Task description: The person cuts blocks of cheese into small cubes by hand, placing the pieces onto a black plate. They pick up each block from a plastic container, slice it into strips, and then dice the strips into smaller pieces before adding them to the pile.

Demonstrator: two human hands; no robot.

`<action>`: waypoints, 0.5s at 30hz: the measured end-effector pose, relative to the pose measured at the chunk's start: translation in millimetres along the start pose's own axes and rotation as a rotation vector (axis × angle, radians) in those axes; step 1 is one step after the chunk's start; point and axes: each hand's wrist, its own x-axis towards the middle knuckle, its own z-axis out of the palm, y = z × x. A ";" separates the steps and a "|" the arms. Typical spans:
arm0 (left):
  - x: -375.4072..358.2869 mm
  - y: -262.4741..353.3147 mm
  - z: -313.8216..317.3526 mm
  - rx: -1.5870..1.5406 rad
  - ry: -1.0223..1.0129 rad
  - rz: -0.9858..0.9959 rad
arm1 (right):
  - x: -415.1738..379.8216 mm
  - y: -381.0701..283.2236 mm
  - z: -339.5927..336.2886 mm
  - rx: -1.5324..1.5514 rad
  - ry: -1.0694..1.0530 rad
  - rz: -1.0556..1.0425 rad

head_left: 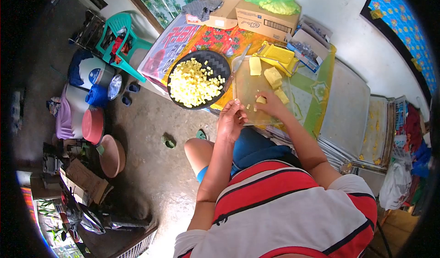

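My right hand (271, 106) is closed round a small yellow piece (261, 100), which looks like dough, over a translucent board (245, 86). At the board's near left edge, my left hand (231, 120) has its fingers curled together; whatever they hold, if anything, is too small to make out. A few tiny yellow bits lie between the hands. Past my right hand are a yellow slab (255, 66), a larger block (273, 77) and another chunk (281, 96). Left of the board, a round black tray (222, 65) holds many small pale-yellow cubes (192, 86).
A knife (241, 58) lies along the board's left edge. Behind the board is a yellow slatted rack-like object (277, 55). Cardboard boxes (266, 22) line the table's back. Metal trays (343, 102) stand at right; a green chair (120, 26) is at left.
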 end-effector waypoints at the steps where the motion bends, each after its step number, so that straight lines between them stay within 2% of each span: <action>1: 1.1 -1.6 -3.4 -0.003 0.029 -0.006 | -0.2 1.1 0.4 0.025 0.003 0.038; 3: 3.0 -4.0 -8.1 -0.008 0.085 -0.019 | 0.8 2.1 -1.3 0.074 0.011 0.116; 6: 2.2 -3.8 -13.7 -0.001 0.100 -0.060 | 3.6 -4.1 -11.8 0.371 -0.057 0.170; 9: 2.2 -7.4 -18.3 0.056 0.107 -0.088 | -0.8 -26.5 -16.0 0.601 0.014 -0.057; 12: -1.4 -5.2 -10.6 0.126 0.096 -0.142 | -13.2 -60.3 -23.6 0.504 -0.034 -0.256; 15: -4.3 -4.9 -5.7 0.116 0.027 -0.152 | -26.8 -92.5 -31.6 0.157 0.024 -0.404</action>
